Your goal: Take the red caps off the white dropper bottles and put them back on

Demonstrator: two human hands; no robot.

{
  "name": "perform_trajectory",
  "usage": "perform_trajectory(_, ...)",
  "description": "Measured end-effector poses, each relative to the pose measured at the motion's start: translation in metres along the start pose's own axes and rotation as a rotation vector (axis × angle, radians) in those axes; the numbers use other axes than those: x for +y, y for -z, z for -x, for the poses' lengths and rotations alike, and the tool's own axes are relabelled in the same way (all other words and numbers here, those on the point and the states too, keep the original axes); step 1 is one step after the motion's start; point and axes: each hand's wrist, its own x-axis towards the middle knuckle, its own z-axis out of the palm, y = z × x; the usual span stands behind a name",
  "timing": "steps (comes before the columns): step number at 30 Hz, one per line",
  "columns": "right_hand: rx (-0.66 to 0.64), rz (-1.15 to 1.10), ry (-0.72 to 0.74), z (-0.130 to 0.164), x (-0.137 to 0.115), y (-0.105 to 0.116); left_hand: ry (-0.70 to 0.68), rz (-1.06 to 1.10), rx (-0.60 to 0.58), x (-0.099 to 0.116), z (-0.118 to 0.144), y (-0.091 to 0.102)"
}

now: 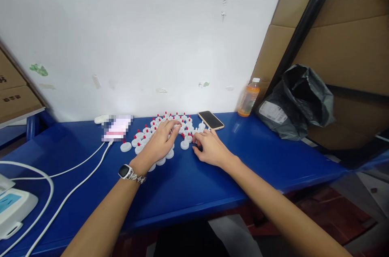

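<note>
Many round white caps with nozzles (125, 146) lie grouped on the blue table, most with a small red tip (138, 144) pointing up. My left hand (162, 139), with a watch (124, 172) on its wrist, reaches over the group. A white cap (176, 126) shows between its thumb and fingers. To the right, my right hand (211, 147) is curled at the edge of the group, beside a few white caps without red tips (184, 144). Something red is near its bent index finger; what its fingers hold, if anything, is hidden.
Behind my right hand lies a dark-screened phone (211, 120). A bottle of orange liquid (249, 98) and a grey plastic bag (288, 107) stand further right. At left are a charging phone (117, 128), white cables (75, 188) and a white device (15, 208). A wall (170, 46) backs the table (194, 196).
</note>
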Motion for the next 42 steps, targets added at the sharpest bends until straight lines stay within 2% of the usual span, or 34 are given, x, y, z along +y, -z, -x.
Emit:
perform_trajectory(10, 0.070, 0.161, -0.015, -0.011, 0.002, -0.009, 0.000, -0.034, -0.034, 0.007, 0.000, 0.001)
perform_trajectory(15, 0.096, 0.176, -0.055, -0.016, 0.006, -0.011, -0.013, -0.019, -0.027, 0.007, 0.001, 0.002)
perform_trajectory(22, 0.085, 0.192, -0.023, -0.017, 0.012, -0.017, -0.009, -0.029, -0.030, 0.008, 0.001, 0.003)
perform_trajectory(26, 0.131, 0.132, -0.019, -0.018, 0.014, -0.017, -0.004, -0.020, -0.031, 0.007, 0.001, 0.002)
perform_trajectory(29, 0.264, -0.132, -0.067, -0.022, 0.013, -0.014, 0.001, -0.004, -0.024, 0.006, 0.001, 0.002)
perform_trajectory(31, 0.331, -0.499, -0.138, -0.028, 0.009, -0.012, 0.005, 0.020, -0.012, 0.007, 0.001, 0.002)
perform_trajectory(33, 0.330, -0.913, -0.192, -0.037, 0.003, -0.011, 0.012, 0.054, 0.006, 0.009, 0.001, 0.002)
perform_trajectory(35, 0.308, -1.207, -0.208, -0.045, -0.005, -0.011, 0.025, 0.088, 0.038, 0.013, 0.001, 0.003)
perform_trajectory(37, 0.316, -1.343, -0.212, -0.051, -0.014, -0.011, 0.042, 0.118, 0.069, 0.017, 0.002, 0.004)
perform_trajectory(42, 0.387, -1.503, -0.234, -0.057, -0.031, -0.011, 0.102, 0.187, 0.071, 0.026, 0.003, 0.006)
